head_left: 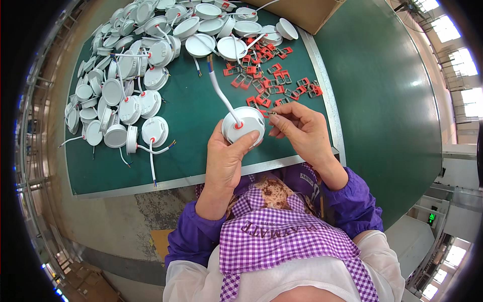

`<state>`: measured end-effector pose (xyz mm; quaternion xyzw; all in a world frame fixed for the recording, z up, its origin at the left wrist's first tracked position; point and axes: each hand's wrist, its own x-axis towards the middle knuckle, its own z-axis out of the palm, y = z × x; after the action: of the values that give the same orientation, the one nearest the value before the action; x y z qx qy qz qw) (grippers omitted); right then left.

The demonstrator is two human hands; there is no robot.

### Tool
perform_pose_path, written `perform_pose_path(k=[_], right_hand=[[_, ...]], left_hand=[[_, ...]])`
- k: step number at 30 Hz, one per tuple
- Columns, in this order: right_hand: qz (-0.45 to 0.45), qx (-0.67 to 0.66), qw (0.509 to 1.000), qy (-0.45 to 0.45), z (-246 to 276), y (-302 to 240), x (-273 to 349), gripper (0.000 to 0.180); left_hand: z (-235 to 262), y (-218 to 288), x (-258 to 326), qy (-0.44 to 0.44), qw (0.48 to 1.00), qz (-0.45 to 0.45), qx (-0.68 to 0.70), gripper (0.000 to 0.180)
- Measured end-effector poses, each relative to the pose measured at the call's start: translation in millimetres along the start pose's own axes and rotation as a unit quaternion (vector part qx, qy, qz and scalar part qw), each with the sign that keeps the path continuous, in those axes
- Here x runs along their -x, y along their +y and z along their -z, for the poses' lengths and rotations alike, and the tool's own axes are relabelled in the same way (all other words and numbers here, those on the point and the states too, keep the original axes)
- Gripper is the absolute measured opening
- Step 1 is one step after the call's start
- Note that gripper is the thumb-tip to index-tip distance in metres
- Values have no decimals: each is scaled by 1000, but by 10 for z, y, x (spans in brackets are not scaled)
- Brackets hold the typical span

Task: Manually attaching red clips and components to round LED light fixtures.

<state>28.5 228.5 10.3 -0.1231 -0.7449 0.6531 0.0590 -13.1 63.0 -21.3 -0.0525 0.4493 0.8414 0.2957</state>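
My left hand (225, 158) is closed round a white round lamp housing (250, 121), the thumb lying across its face. A white cable (220, 93) rises from a red grommet on that housing and ends in bare coloured wires. At the housing's right edge, my right hand (306, 132) pinches a small red-and-metal clip (268, 114) between thumb and fingertips; the fingers partly hide it. Just beyond the right hand lie several loose red-and-grey clips (275, 89) on the green tabletop (196, 133).
A large heap of similar white housings (130, 108) with cables covers the left and far side of the table. A cardboard box (307, 12) stands at the far edge. Metal edging (324, 80) borders the table, with another green surface (385, 100) to the right.
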Motion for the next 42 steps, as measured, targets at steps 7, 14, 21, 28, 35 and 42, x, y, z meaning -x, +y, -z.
perform_pose_path(k=[7, 14, 21, 28, 35, 42], right_hand=[[85, 67, 993, 47, -106, -39, 116, 12], [-10, -59, 998, 27, -91, -45, 110, 13], [-43, -166, 985, 7, -58, 13, 76, 17], [-114, -223, 968, -1, 26, 51, 15, 20], [-160, -308, 938, -11, 61, 136, -27, 19], [-183, -369, 911, -29, 88, 190, -27, 17]], left_hand=[[-63, -42, 22, 35, 996, -84, -23, 41], [-35, -61, 10, 22, 995, -91, -38, 42], [-38, -61, 37, 16, 995, -91, -39, 39], [-83, 5, 96, 20, 996, -84, 7, 34], [-113, 34, 114, 24, 996, -84, 7, 35], [170, -55, -117, 54, 990, -101, -78, 38]])
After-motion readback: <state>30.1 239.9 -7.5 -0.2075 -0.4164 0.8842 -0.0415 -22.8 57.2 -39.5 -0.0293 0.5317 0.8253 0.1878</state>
